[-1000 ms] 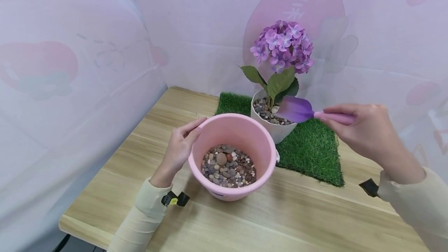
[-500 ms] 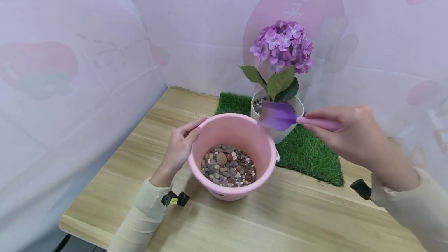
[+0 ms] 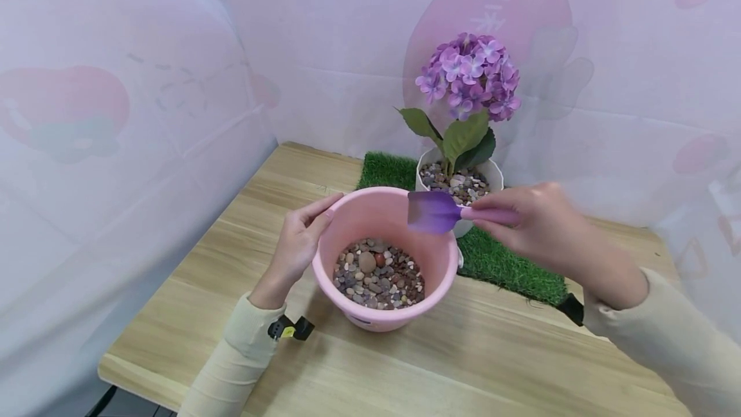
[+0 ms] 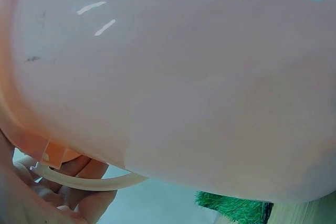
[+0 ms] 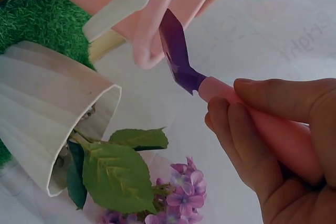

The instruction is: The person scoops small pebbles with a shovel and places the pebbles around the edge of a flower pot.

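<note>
A pink bucket (image 3: 366,219) stands upright on the table, its bottom covered with mixed pebbles (image 3: 379,278). My left hand (image 3: 296,243) grips its left rim, thumb on top; the left wrist view shows the fingers by the pale bail handle (image 4: 94,183). In my right hand (image 3: 541,230) is a small garden trowel (image 3: 434,212), pinched by its pink handle. The purple blade overlaps the bucket's far right rim in the head view, and no stones show on it. Right behind is a white pot (image 5: 47,108) holding pebbles and a purple hydrangea (image 3: 471,76).
Under the pot lies a green artificial grass mat (image 3: 521,269). The wooden table (image 3: 191,301) has its left edge beside a hanging pale printed cloth (image 3: 116,179), which also covers the back. A black wrist camera (image 3: 303,328) sits at my left sleeve.
My right hand has carried the trowel leftward and slightly down, from over the pot to the bucket's far right rim. My left hand and the bucket have stayed in place.
</note>
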The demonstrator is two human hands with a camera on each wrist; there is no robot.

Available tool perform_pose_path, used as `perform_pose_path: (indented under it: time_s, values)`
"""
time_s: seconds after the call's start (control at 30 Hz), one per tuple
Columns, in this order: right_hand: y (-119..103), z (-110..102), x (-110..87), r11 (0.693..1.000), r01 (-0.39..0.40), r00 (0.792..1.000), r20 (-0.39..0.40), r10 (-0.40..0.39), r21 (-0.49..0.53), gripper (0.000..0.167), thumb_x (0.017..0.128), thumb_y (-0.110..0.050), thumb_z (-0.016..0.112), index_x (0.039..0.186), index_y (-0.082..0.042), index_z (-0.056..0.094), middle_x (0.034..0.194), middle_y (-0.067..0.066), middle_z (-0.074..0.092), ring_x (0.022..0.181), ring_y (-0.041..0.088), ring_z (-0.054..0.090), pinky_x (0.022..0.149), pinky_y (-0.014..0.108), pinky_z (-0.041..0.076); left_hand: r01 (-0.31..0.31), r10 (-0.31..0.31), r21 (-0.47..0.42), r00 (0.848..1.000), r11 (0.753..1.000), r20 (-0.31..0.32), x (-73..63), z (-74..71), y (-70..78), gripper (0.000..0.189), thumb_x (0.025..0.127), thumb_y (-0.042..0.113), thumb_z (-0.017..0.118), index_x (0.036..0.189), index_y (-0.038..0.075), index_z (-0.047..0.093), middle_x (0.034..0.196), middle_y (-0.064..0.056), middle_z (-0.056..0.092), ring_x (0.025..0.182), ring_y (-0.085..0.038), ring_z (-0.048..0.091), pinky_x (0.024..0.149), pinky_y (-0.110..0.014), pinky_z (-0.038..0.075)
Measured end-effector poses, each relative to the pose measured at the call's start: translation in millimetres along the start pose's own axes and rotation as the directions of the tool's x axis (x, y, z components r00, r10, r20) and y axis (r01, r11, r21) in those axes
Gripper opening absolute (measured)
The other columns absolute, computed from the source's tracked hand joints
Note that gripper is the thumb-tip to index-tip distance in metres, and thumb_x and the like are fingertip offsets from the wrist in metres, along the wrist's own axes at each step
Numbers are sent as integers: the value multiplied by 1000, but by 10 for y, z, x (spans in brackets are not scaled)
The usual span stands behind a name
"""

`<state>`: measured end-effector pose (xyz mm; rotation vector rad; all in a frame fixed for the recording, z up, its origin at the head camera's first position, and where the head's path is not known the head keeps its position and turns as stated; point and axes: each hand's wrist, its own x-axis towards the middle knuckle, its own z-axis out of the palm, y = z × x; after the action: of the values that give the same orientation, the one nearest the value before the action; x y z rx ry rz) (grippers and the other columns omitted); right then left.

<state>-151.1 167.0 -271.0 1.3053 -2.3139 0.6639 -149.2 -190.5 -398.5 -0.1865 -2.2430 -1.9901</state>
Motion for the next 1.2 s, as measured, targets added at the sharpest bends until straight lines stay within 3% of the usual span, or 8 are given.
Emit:
perform_pose_path:
  time_s: [0.23, 0.57, 0.83, 1.0, 1.2]
  values:
    - [29, 188, 60, 999, 40, 998, 40, -41, 26, 23, 76, 7, 88, 97, 0, 82, 87, 12, 82, 70, 18, 80, 59, 10, 59, 0, 0, 0, 1000, 1000, 2, 3, -4, -6, 37, 108, 10, 55, 143, 3, 64, 147, -18, 65, 129, -37, 67, 98, -29, 63]
    - [32, 399, 187, 999, 44, 974, 221, -44, 7, 19, 85, 0, 83, 104, -3, 83, 96, 9, 83, 83, 21, 81, 75, 30, 68, -4, 4, 16, 1000, 1000, 0, -1, -6, 0, 37, 108, 11, 55, 143, 4, 65, 146, -18, 65, 129, -36, 67, 98, -28, 63]
    - [17, 599, 286, 999, 46, 952, 302, -42, -7, 9, 87, 3, 77, 86, -6, 79, 76, 4, 76, 66, 15, 72, 61, 25, 63, -6, 6, 15, 1000, 1000, 1, 2, -7, -5, 36, 109, 10, 55, 143, 5, 65, 147, -17, 65, 130, -36, 68, 99, -29, 63]
    - [6, 709, 332, 1000, 2, 929, 370, 0, -5, 15, 87, 6, 72, 80, -6, 76, 72, 3, 73, 62, 13, 69, 57, 19, 60, -10, 10, 7, 1000, 1000, 3, -1, -5, 5, 36, 108, 10, 55, 143, 4, 65, 147, -17, 65, 130, -35, 67, 100, -29, 62]
    - [-17, 821, 377, 995, -20, 889, 453, 62, -95, 12, 88, 3, 76, 80, -6, 75, 76, 7, 76, 69, 23, 76, 64, 25, 66, -10, 10, 7, 1000, 1000, 4, -10, -7, 7, 37, 108, 9, 55, 143, 3, 65, 146, -17, 65, 130, -36, 67, 99, -30, 63]
